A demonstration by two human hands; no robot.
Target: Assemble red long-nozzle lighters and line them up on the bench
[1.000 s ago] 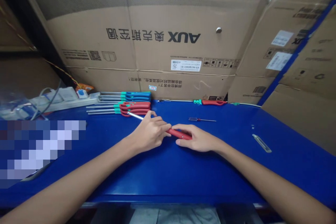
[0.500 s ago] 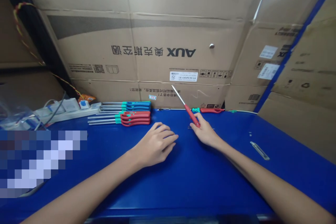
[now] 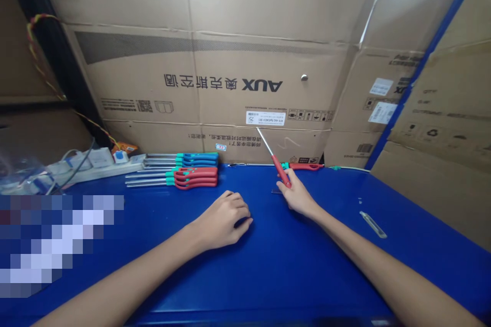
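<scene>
Red-handled steel screwdriver [image 3: 281,171] | pinched by right hand [image 3: 297,198], shaft tilted clear of blue desk [image 3: 326,265] | left hand [image 3: 226,220] empty | hands apart

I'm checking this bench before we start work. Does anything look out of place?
The cardboard box behind the blue table stands upside down, with its AUX lettering inverted. One red-handled screwdriver also lies apart from the other red-handled screwdrivers.

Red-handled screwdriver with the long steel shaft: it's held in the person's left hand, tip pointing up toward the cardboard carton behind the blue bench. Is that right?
No: the red-handled screwdriver is in the right hand, not the left, as the head view shows. Its tip does point up toward the cardboard carton behind the blue bench.
</scene>
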